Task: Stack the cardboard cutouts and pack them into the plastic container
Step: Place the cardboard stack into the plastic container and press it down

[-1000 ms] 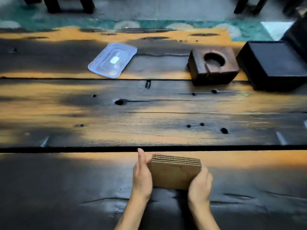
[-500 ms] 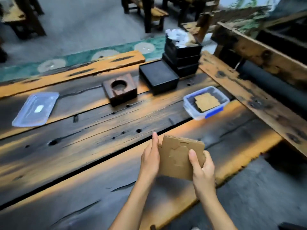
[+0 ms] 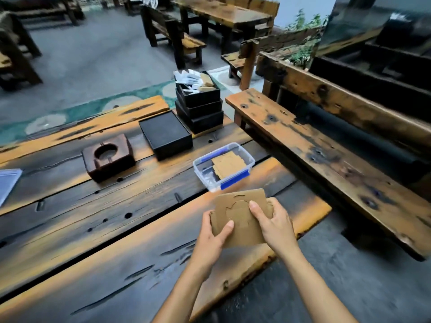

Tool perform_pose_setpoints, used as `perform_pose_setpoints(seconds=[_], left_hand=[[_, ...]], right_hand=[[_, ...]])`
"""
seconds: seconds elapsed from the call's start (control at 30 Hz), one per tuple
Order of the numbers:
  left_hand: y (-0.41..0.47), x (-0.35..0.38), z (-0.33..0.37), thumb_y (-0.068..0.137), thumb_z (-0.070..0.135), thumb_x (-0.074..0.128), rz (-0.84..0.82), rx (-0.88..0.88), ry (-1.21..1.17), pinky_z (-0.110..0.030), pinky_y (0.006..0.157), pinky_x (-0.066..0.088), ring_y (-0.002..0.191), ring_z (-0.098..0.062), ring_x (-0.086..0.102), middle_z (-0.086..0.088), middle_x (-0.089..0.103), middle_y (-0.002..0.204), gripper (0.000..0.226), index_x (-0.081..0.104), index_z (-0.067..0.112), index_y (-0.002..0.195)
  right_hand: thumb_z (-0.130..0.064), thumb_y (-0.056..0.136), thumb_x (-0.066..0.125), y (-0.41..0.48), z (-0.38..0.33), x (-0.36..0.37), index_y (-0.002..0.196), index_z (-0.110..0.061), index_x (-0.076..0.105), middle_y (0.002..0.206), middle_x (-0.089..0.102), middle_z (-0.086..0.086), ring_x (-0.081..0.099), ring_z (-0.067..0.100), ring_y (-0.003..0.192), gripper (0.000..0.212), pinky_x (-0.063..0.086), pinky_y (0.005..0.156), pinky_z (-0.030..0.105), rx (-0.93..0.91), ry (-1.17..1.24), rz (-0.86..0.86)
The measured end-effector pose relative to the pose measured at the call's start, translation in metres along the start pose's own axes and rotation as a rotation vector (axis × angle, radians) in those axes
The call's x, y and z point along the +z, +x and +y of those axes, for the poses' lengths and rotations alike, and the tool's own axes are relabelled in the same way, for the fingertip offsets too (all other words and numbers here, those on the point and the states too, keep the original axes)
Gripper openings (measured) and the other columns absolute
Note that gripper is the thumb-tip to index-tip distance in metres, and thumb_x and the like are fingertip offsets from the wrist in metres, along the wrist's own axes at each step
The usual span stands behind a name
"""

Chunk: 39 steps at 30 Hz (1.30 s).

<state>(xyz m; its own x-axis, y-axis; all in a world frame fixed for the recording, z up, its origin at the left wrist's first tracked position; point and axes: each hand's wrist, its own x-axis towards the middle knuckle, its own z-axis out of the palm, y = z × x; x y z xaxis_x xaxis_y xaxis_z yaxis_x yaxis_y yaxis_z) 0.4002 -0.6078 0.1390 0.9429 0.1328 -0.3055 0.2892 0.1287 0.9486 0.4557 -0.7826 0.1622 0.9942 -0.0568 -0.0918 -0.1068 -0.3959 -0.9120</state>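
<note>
Both hands are holding a stack of cardboard cutouts (image 3: 241, 217) above the near plank of the wooden table (image 3: 98, 241), close to its right end. The left hand (image 3: 211, 238) is gripping the stack's lower left corner, thumb lying across the top sheet, other fingers tucked underneath and out of sight. The right hand (image 3: 276, 226) is clamping the right edge, thumb pressing on the top face near the middle, fingers curling around the far side. The top sheet is showing a cut outline with a rounded shape; its exact form is too soft to read. The stack is sitting tilted, its far edge raised toward the plastic container (image 3: 250, 160), which is resting just beyond it on the table. The container is standing open, clear-walled with blue latches, and more cardboard pieces (image 3: 229, 165) are lying inside toward its right half. Further left on the table, a dark wooden block with a round hole (image 3: 108, 156) is sitting beside a flat black box (image 3: 165, 134). Behind that, a stack of black trays (image 3: 198, 106) is holding papers. A clear lid (image 3: 8, 183) is peeking in at the left edge. A wooden bench (image 3: 326, 155) is running along the right.
</note>
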Motion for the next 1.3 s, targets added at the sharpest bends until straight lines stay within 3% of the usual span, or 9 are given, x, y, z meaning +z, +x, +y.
perform_pose_setpoints(seconds=[0.1, 0.2, 0.3, 0.5, 0.7, 0.83, 0.87, 1.0, 1.3], left_hand=[[0.030, 0.021, -0.003, 0.096, 0.023, 0.074, 0.078, -0.026, -0.088, -0.037, 0.099, 0.059, 0.111, -0.011, 0.071, 0.001, 0.073, 0.124, 0.039, 0.054, 0.024, 0.129], [0.071, 0.038, -0.001, 0.097, 0.011, 0.070, 0.133, -0.038, -0.144, -0.032, 0.087, 0.062, 0.105, -0.008, 0.074, 0.006, 0.077, 0.116, 0.037, 0.055, 0.022, 0.129], [0.123, 0.046, 0.006, 0.096, 0.000, 0.068, 0.207, -0.013, -0.186, -0.023, 0.082, 0.061, 0.102, -0.010, 0.074, -0.008, 0.075, 0.122, 0.037, 0.055, 0.009, 0.129], [0.216, 0.039, 0.016, 0.098, 0.003, 0.067, 0.334, -0.108, -0.255, -0.023, 0.074, 0.061, 0.097, -0.016, 0.076, -0.012, 0.074, 0.120, 0.035, 0.052, 0.007, 0.129], [0.295, 0.025, 0.006, 0.100, -0.002, 0.061, 0.477, -0.224, -0.216, -0.037, 0.097, 0.052, 0.105, -0.022, 0.067, -0.013, 0.066, 0.127, 0.040, 0.045, 0.001, 0.136], [0.342, 0.026, -0.022, 0.100, 0.003, 0.064, 0.488, -0.315, -0.153, -0.024, 0.078, 0.056, 0.098, -0.016, 0.069, -0.012, 0.069, 0.124, 0.031, 0.047, 0.008, 0.126], [0.351, 0.027, -0.028, 0.100, 0.006, 0.065, 0.497, -0.342, -0.140, -0.025, 0.078, 0.058, 0.097, -0.014, 0.070, -0.009, 0.071, 0.122, 0.029, 0.048, 0.012, 0.122], [0.375, 0.033, -0.046, 0.095, 0.016, 0.072, 0.541, -0.423, -0.030, -0.049, 0.104, 0.055, 0.109, -0.024, 0.069, 0.003, 0.072, 0.110, 0.028, 0.050, 0.024, 0.108], [0.409, 0.062, -0.040, 0.092, 0.019, 0.072, 0.659, -0.489, -0.026, -0.057, 0.095, 0.058, 0.104, -0.021, 0.067, -0.001, 0.070, 0.113, 0.027, 0.050, 0.027, 0.105]], right_hand=[[-0.054, 0.089, 0.069, 0.045, 0.006, -0.005, 0.088, -0.024, 0.064, 0.083, 0.073, -0.007, 0.068, 0.009, 0.081, 0.030, 0.054, 0.076, 0.038, 0.016, -0.026, -0.075], [-0.053, 0.088, 0.071, 0.095, 0.012, -0.003, 0.084, -0.021, 0.066, 0.080, 0.073, -0.006, 0.068, 0.012, 0.081, 0.032, 0.054, 0.075, 0.037, 0.044, -0.016, -0.108], [-0.055, 0.086, 0.071, 0.154, 0.011, 0.005, 0.088, -0.021, 0.067, 0.085, 0.074, -0.006, 0.068, 0.015, 0.087, 0.035, 0.055, 0.080, 0.040, 0.055, -0.054, -0.155], [-0.073, 0.071, 0.070, 0.262, 0.008, 0.033, 0.097, -0.031, 0.066, 0.094, 0.073, -0.012, 0.068, 0.006, 0.090, 0.049, 0.056, 0.082, 0.034, 0.091, -0.116, -0.285], [-0.038, 0.087, 0.073, 0.348, 0.027, 0.043, 0.114, -0.027, 0.068, 0.095, 0.071, -0.008, 0.068, 0.004, 0.086, 0.030, 0.053, 0.086, 0.030, 0.047, -0.356, -0.420], [-0.025, 0.090, 0.069, 0.390, 0.038, 0.054, 0.107, -0.021, 0.076, 0.113, 0.073, 0.001, 0.063, 0.020, 0.111, 0.018, 0.042, 0.095, 0.029, -0.074, -0.584, -0.483], [-0.023, 0.091, 0.069, 0.397, 0.040, 0.057, 0.106, -0.020, 0.077, 0.115, 0.072, 0.002, 0.061, 0.020, 0.115, 0.018, 0.040, 0.097, 0.028, -0.100, -0.614, -0.507], [-0.021, 0.092, 0.066, 0.417, 0.051, 0.072, 0.108, -0.018, 0.077, 0.120, 0.068, 0.004, 0.055, 0.021, 0.121, 0.019, 0.035, 0.102, 0.026, -0.136, -0.626, -0.585], [-0.029, 0.089, 0.065, 0.435, 0.074, 0.085, 0.113, -0.022, 0.070, 0.124, 0.051, 0.001, 0.040, 0.027, 0.117, 0.026, 0.040, 0.099, 0.036, -0.410, -0.811, -0.682]])
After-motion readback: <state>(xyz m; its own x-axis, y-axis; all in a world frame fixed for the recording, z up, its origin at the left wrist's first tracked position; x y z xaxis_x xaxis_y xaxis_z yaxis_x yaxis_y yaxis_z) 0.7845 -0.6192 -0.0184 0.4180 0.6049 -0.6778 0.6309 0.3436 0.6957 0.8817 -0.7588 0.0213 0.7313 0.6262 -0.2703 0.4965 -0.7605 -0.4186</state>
